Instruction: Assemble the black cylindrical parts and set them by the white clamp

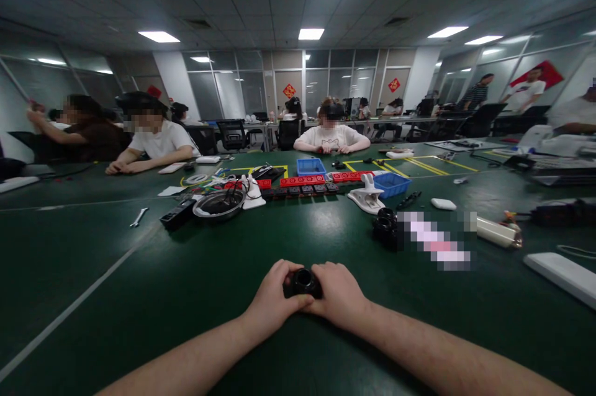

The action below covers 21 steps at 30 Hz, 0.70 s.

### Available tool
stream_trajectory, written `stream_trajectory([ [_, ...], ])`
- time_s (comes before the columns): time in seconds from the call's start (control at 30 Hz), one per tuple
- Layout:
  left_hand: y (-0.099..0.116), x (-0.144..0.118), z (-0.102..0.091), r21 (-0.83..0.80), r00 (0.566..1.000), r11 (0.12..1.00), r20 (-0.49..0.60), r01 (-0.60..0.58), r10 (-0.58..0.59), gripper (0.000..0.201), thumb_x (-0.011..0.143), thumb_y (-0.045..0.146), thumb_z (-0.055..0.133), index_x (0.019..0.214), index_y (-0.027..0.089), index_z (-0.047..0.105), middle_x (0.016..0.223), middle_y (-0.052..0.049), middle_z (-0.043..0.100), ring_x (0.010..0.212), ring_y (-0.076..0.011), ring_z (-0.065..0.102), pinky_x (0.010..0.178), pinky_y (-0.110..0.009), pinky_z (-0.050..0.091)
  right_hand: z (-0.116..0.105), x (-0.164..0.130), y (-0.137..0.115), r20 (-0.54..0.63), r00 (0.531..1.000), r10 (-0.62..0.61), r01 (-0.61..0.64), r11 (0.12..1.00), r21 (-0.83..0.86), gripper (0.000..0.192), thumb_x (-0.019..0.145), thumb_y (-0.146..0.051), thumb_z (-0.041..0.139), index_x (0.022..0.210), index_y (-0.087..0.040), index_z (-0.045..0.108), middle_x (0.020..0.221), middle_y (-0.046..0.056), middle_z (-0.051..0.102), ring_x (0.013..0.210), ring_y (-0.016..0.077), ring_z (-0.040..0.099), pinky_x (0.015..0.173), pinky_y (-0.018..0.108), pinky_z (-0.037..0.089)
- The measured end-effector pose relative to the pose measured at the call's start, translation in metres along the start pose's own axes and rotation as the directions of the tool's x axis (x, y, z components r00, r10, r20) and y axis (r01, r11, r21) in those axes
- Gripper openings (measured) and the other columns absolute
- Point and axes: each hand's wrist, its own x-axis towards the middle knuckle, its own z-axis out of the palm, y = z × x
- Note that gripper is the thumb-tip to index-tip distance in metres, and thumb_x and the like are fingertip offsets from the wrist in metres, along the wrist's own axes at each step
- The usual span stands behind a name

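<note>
Both my hands rest on the dark green table [153, 297] near its front edge, holding one small black round part [303, 283] with a hollow centre between them. My left hand [274, 297] wraps its left side with fingers curled over the top. My right hand [339, 297] closes around its right side. Both forearms lie flat on the tabletop. A cluster of similar black round parts [385, 225] sits to the right, farther out.
Mid-table lie red and black power strips [302, 185], two blue bins [311, 166] [392, 184], a round black dish with cables [218, 203], a wrench [138, 216] and white items [561, 275]. Several people sit across and to the left.
</note>
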Motion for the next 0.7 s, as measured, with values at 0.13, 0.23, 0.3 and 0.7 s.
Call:
stream_trajectory([
  [0.13, 0.002, 0.0, -0.008, -0.009, 0.991, 0.997, 0.109, -0.071, 0.072, 0.034, 0.064, 0.029, 0.064, 0.095, 0.02, 0.053, 0.085, -0.001, 0.047, 0.074, -0.0153, 0.046, 0.062, -0.024, 0.037, -0.006, 0.0, 0.01, 0.003, 0.988, -0.152, 0.148, 0.971, 0.186, 0.051, 0.057, -0.052, 0.063, 0.092, -0.017, 0.051, 0.087, 0.004, 0.054, 0.08, 0.0202, 0.047, 0.069, 0.031, 0.036],
  [0.23, 0.002, -0.001, -0.011, -0.032, 0.982, 0.994, 0.155, -0.101, 0.105, 0.041, 0.065, 0.032, 0.064, 0.103, 0.023, 0.05, 0.086, 0.0, 0.046, 0.073, -0.0146, 0.046, 0.06, -0.023, 0.037, -0.01, 0.001, 0.019, 0.079, 0.961, -0.264, 0.221, 0.908, 0.356, 0.046, 0.06, -0.042, 0.065, 0.098, -0.018, 0.052, 0.09, 0.003, 0.054, 0.083, 0.0182, 0.047, 0.072, 0.029, 0.036],
  [0.3, 0.002, -0.002, -0.012, -0.034, 0.978, 0.993, 0.172, -0.112, 0.116, 0.043, 0.066, 0.033, 0.063, 0.105, 0.024, 0.049, 0.087, 0.0, 0.046, 0.073, -0.0143, 0.046, 0.059, -0.022, 0.037, -0.012, 0.003, 0.023, 0.118, 0.951, -0.287, 0.214, 0.881, 0.422, 0.04, 0.062, -0.037, 0.065, 0.096, -0.018, 0.054, 0.09, 0.002, 0.054, 0.084, 0.0178, 0.047, 0.073, 0.028, 0.036],
  [0.7, 0.001, 0.0, -0.011, -0.045, 0.973, 0.99, 0.182, -0.134, 0.141, 0.037, 0.065, 0.03, 0.065, 0.099, 0.025, 0.053, 0.087, 0.0, 0.046, 0.076, -0.0144, 0.045, 0.062, -0.022, 0.036, -0.008, 0.009, 0.03, 0.185, 0.941, -0.284, 0.172, 0.87, 0.462, 0.03, 0.061, -0.032, 0.066, 0.085, -0.017, 0.058, 0.082, 0.0, 0.054, 0.08, 0.0168, 0.047, 0.072, 0.027, 0.036],
])
